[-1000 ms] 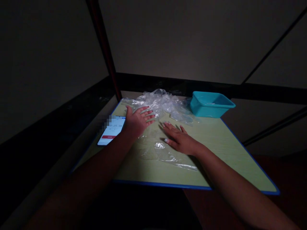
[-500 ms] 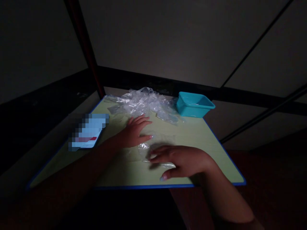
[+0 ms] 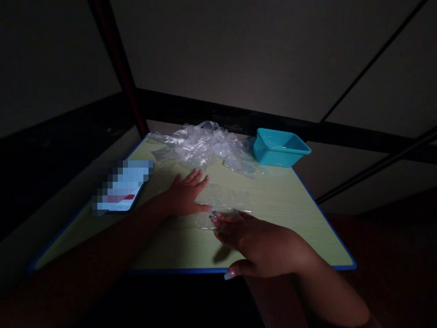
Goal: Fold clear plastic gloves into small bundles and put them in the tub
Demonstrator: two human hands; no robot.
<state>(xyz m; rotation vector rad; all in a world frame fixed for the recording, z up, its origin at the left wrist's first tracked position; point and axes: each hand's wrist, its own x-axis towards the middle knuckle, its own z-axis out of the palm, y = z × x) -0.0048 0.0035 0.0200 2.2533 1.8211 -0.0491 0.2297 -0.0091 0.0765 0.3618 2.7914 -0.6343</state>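
A clear plastic bag (image 3: pixel 227 197) lies spread flat on the pale green table (image 3: pixel 276 205) between my hands. My left hand (image 3: pixel 184 193) is open, palm down with its fingers spread, its thumb on the bag's left part. Reaching in from the right, my right hand (image 3: pixel 251 237) is open too, fingertips on the bag's near part and thumb apart, by the table's front edge. The right hand covers some of the bag. Beyond my left fingertips sits a crumpled pile of clear plastic bags (image 3: pixel 201 145).
A turquoise plastic basket (image 3: pixel 280 157) stands at the table's back right corner. Along the left edge lies a phone (image 3: pixel 128 187) with its screen lit and partly pixelated. The tabletop has a blue rim (image 3: pixel 191 271). Walls rise behind and to the left.
My right hand has come slightly nearer to me, its fingertips now down on the bag. My left hand has shifted slightly left and nearer. The bag looks flatter.
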